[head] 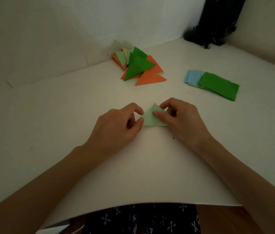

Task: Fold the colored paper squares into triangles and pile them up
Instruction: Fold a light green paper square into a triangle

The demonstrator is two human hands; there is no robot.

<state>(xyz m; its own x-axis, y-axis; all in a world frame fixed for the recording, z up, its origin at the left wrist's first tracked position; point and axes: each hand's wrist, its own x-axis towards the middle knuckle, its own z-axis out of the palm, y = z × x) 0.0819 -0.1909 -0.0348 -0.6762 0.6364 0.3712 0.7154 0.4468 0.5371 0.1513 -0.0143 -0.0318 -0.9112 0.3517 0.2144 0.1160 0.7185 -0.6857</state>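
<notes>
Left hand (120,126) and right hand (183,118) pinch the pale triangle (150,119), 6 o'clock from the pile (139,66); slippage could skew its apparently unset crease.

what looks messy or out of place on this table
The pile of folded triangles by the back wall is untidy, pieces fanned at different angles, one orange triangle jutting forward. The stack of squares is offset, blue showing beside green.

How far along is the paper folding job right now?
Done: a pile of folded orange and green paper triangles lies at the back. In hand: the left hand and right hand pinch a pale green paper triangle. Left: a stack of unfolded green and blue paper squares.
</notes>
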